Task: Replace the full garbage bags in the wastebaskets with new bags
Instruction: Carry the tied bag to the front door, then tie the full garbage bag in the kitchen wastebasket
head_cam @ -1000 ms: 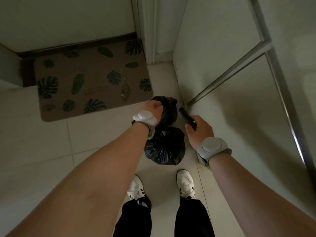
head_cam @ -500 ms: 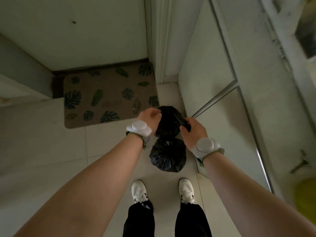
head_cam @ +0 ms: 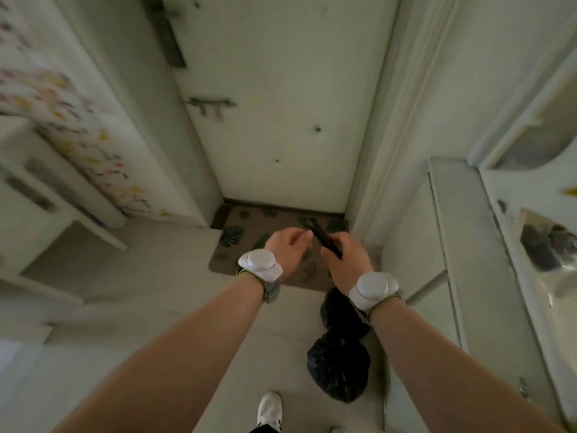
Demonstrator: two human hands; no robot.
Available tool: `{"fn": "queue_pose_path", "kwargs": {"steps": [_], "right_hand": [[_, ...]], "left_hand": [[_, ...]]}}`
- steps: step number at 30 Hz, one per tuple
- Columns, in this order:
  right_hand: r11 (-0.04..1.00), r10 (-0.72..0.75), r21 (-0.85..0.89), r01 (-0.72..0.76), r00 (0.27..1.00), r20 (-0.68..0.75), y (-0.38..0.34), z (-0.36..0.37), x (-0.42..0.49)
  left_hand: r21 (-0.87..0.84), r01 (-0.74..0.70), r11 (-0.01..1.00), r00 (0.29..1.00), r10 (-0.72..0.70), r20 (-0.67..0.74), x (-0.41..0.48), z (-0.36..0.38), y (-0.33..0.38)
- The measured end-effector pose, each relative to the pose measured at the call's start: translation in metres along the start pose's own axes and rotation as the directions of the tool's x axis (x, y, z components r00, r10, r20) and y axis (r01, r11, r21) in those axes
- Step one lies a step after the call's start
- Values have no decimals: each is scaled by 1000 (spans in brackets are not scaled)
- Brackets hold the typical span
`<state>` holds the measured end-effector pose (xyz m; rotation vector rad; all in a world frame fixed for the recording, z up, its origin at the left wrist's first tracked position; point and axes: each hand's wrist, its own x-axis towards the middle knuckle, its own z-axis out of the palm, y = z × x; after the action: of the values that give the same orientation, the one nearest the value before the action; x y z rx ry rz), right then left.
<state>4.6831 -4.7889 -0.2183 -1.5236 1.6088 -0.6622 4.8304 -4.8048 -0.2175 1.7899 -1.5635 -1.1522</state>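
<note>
At the person's feet, just beside the white shoe, two full black garbage bags sit on the tiled floor against the cabinet on the right. The nearer bag touches the farther bag. Both look gathered shut at the top, and the contents are hidden by the opaque plastic. No wastebasket is in view.

Risk: neither hand is on the bags and they lie in the walking line to the door. A step forward could catch one, tearing the thin plastic or spilling refuse. Handling the item with both hands while moving would add to that.

Above the bags, the right hand is curled round a dark slim object whose identity cannot be made out. The left hand sits just beside its upper end, fingers loosely curled. I cannot tell whether it pinches the object or merely nears it. Each wrist carries a white device.

Beyond lie a leaf-patterned doormat and a closed pale door.
</note>
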Motion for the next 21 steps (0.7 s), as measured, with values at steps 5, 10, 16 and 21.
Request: {"fn": "queue_pose_path", "kwargs": {"steps": [5, 10, 16, 21], "right_hand": [[960, -273, -13, 281, 941, 201, -65, 24, -37], [898, -423, 67, 436, 808, 411, -103, 61, -82], [841, -473, 42, 539, 696, 540, -128, 121, -130], [752, -557, 114, 649, 535, 635, -174, 206, -202]], "left_hand": [[-190, 60, 980, 937, -121, -328, -76, -46, 14], [-552, 43, 833, 760, -386, -523, -160, -88, -17], [-707, -65, 705, 579, -550, -602, -263, -131, -60], [-731, -188, 656, 375, -640, -670, -374, -176, -116]]}}
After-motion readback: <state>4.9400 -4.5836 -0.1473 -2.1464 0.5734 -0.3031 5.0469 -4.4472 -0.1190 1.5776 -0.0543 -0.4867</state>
